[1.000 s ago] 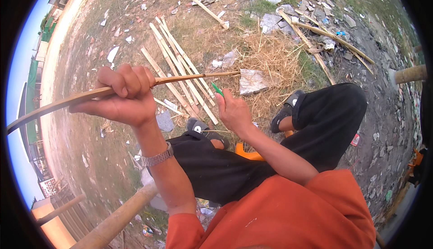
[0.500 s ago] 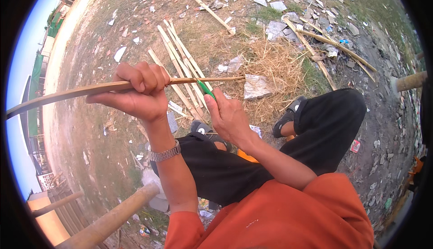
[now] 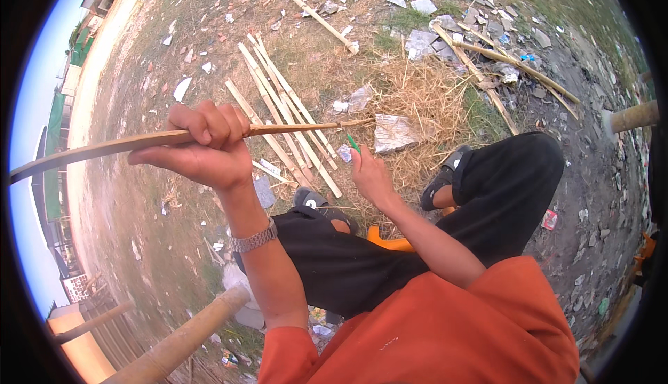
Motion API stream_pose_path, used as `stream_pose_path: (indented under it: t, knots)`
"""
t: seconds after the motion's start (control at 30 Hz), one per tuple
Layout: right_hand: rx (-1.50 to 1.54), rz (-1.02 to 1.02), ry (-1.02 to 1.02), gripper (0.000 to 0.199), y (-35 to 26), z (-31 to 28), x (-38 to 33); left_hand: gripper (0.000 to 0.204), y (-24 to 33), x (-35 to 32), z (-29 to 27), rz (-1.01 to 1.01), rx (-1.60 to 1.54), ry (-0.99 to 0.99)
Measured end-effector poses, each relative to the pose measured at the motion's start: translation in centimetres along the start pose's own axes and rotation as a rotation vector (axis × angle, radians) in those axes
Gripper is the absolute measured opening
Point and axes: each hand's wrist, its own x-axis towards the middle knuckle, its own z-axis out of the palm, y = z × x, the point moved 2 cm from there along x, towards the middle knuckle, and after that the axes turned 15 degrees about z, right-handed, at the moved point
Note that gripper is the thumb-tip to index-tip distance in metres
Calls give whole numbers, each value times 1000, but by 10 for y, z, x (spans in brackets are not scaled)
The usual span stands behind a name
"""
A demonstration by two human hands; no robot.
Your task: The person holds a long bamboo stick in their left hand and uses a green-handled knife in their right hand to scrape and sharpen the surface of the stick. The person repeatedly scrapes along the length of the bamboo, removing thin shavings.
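A long bamboo strip (image 3: 292, 129) runs across the view from the far left toward a pale rough block (image 3: 394, 133). My left hand (image 3: 214, 144), with a metal watch on its wrist, is wrapped round the strip with the thumb along its underside. In my right hand (image 3: 376, 177) is a green-handled knife (image 3: 355, 145). Its handle points up toward the strip, close to the strip's far end. The blade is too thin to make out clearly there. The strip's tip lies at or just above the block; I cannot tell whether they touch.
Several split bamboo strips (image 3: 268, 95) lie on the ground beyond my left hand. Straw-like shavings (image 3: 438, 102) surround the block. More bamboo pieces (image 3: 480, 78) lie among broken tiles at the far right. A bamboo pole (image 3: 184, 332) stands at the lower left. My feet flank an orange object (image 3: 390, 240).
My right hand and the knife have moved right along the strip, toward its far end. My left hand has shifted slightly left, still gripping the strip.
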Motion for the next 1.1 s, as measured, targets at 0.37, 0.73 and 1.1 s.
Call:
stream_pose_path:
  t: [0.37, 0.73, 1.1]
  knots:
    - [-200, 100, 70, 35, 30, 11, 16, 73, 2, -1, 5, -7, 169, 127]
    - [-396, 510, -67, 39, 182, 24, 11, 76, 4, 0, -2, 22, 206, 235]
    - [398, -172, -202, 24, -73, -42, -46, 76, 1, 0, 0, 29, 123, 170]
